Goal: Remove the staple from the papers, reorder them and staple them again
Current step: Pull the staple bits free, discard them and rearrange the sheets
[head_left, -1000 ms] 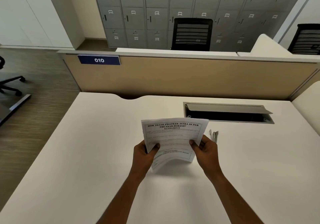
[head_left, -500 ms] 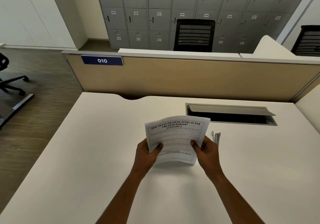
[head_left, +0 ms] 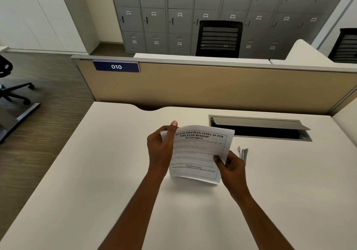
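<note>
Above the white desk (head_left: 96, 172), both hands hold the papers (head_left: 199, 153) lifted off the surface, with the printed side facing the camera. The left hand (head_left: 160, 149) grips the upper left corner, thumb on the front. The right hand (head_left: 231, 167) pinches the right edge lower down. A small metal tool (head_left: 243, 153) (maybe the stapler, I cannot tell) lies on the desk just beside the right hand.
</note>
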{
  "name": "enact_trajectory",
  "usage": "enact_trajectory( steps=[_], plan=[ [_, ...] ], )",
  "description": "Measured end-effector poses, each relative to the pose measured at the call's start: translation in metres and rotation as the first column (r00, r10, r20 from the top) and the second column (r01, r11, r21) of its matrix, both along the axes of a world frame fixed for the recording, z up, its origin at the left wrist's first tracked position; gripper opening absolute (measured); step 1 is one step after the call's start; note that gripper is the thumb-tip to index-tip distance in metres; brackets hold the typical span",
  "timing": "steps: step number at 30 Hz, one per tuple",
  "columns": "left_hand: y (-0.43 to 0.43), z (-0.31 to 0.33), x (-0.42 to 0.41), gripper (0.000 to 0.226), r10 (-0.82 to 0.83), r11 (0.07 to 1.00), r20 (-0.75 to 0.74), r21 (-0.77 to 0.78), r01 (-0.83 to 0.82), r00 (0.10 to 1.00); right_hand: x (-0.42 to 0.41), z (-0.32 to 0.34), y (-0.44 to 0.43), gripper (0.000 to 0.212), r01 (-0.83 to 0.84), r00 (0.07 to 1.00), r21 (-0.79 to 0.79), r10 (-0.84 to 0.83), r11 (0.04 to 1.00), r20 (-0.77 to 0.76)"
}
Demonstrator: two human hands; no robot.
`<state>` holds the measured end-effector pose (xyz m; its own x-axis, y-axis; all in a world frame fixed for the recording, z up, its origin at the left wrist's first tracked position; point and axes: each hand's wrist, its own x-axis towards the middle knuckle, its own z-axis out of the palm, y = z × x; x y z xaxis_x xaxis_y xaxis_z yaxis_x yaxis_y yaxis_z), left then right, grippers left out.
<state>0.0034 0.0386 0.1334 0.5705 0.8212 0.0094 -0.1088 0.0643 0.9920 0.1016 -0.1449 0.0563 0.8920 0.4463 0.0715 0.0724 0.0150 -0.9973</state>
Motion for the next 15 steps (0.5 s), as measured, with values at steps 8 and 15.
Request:
enact_trajectory(
  steps=[8, 15],
  plan=[
    [0.004, 0.004, -0.007, 0.04, -0.179, 0.983, 0.06, 0.05, 0.176, 0.982, 0.001, -0.003, 0.002, 0.023, 0.037, 0.999, -0.026, -0.036, 0.999, 0.022],
    [0.016, -0.001, -0.012, 0.023, -0.298, 0.944, -0.005, 0.146, 0.295, 0.955, 0.001, 0.001, 0.002, 0.023, 0.043, 0.999, -0.028, -0.043, 0.999, 0.008]
  ],
)
